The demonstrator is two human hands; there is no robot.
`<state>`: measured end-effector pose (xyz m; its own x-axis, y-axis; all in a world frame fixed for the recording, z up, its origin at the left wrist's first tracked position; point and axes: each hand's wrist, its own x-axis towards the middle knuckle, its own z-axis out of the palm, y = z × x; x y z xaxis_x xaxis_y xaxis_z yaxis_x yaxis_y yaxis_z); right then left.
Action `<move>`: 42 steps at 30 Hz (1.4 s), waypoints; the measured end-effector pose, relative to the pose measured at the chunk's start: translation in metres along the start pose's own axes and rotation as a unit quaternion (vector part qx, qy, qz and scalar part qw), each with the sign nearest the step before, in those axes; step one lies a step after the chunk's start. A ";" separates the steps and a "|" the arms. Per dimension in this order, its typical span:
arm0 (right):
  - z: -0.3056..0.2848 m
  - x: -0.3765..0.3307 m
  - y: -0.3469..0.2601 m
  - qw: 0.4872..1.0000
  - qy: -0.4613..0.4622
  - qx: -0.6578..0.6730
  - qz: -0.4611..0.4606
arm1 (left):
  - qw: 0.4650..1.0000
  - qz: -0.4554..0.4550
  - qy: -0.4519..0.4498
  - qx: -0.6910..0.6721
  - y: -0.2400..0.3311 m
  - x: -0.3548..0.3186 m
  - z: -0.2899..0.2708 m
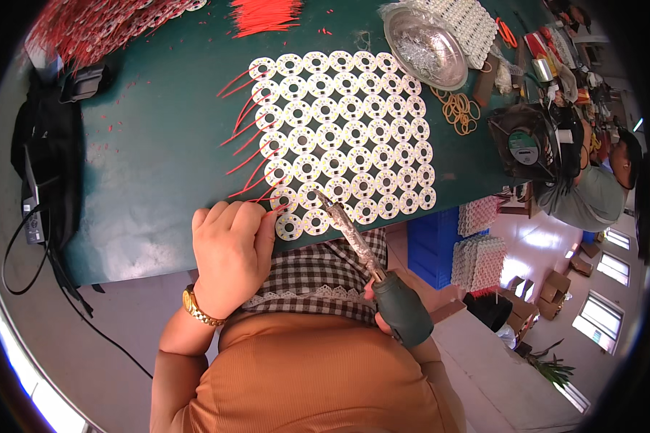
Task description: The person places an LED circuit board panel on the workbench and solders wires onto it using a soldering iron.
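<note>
A panel of round white LED circuit boards [329,136] lies on the green table, joined in rows. Red wires stick out leftward from the boards of its left column. My left hand [231,234] rests at the panel's near left corner, thumb and fingers pinched on a red wire [273,209] at a board near the bottom of that column. In my right hand [380,312], mostly hidden behind the grip, is a soldering iron [404,310] with a dark green handle. Its tip points up and left, over the lower boards close to the left hand; whether it touches one I cannot tell.
Loose red wires [266,16] and a heap of wired boards [108,25] lie at the far side. A metal bowl [451,61], rubber bands [461,114] and a fan [523,144] stand rightward. Below is a blue crate [430,252]. Another person [592,195] sits at far right.
</note>
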<state>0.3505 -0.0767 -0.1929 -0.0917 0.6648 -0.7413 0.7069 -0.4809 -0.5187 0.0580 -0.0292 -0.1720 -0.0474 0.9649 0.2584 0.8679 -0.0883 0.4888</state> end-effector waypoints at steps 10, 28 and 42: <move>-0.008 0.011 -0.004 0.932 0.003 0.161 -0.324 | 0.992 0.031 0.007 -0.122 0.010 -0.019 -0.012; -0.012 0.015 0.011 0.901 -0.010 0.014 -0.433 | 1.000 -0.024 -0.007 -0.014 0.013 -0.016 0.000; -0.018 -0.005 0.004 0.933 -0.001 -0.090 -0.349 | 0.998 -0.051 -0.024 -0.033 0.014 -0.014 -0.006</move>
<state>0.3670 -0.0716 -0.1837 -0.5749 0.7790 -0.2503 0.5809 0.1731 -0.7953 0.0678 -0.0455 -0.1639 -0.1086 0.9802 0.1656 0.8259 -0.0038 0.5639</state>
